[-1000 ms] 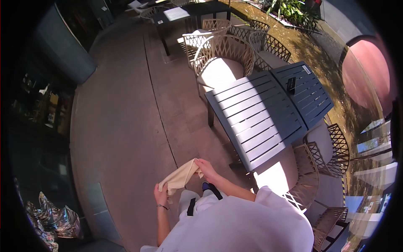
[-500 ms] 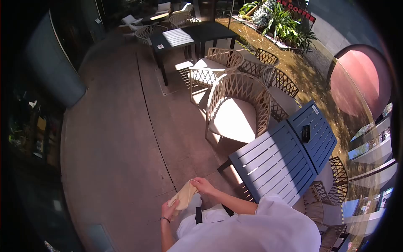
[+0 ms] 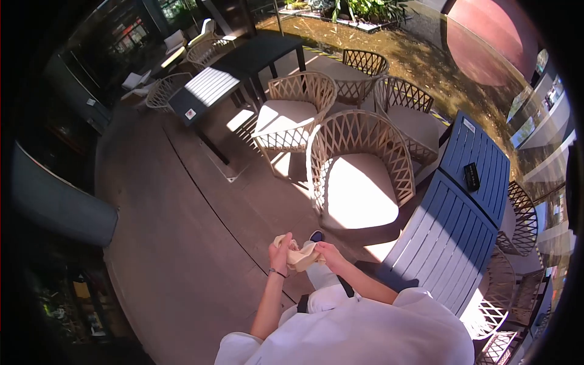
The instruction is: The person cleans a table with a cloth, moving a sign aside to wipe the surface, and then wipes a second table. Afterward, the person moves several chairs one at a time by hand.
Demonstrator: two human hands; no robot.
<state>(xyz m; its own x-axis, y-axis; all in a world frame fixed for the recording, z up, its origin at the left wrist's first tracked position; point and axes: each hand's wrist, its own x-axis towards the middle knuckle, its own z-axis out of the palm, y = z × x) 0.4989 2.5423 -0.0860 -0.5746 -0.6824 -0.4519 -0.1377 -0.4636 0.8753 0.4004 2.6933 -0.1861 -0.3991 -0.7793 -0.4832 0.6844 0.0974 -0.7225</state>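
Observation:
Both my hands hold a cream-coloured cloth (image 3: 299, 257) in front of my waist. My left hand (image 3: 281, 254) grips its left side with the fingers raised; a thin bracelet sits on that wrist. My right hand (image 3: 328, 252) pinches the cloth's right end. The cloth is bunched between the two hands, which are close together. Below it I see my white sleeves and the toe of a dark shoe (image 3: 316, 236) on the pavement.
A blue slatted table (image 3: 447, 243) stands to my right with a small black object (image 3: 471, 176) on it. A woven chair with a pale cushion (image 3: 359, 176) is just ahead. More woven chairs and a dark table (image 3: 231, 73) lie beyond. Bare paving spreads to the left.
The view has swung left and forward, so the blue table slid right and the chairs came nearer. My hands have drawn together and the stretched cloth is now bunched up.

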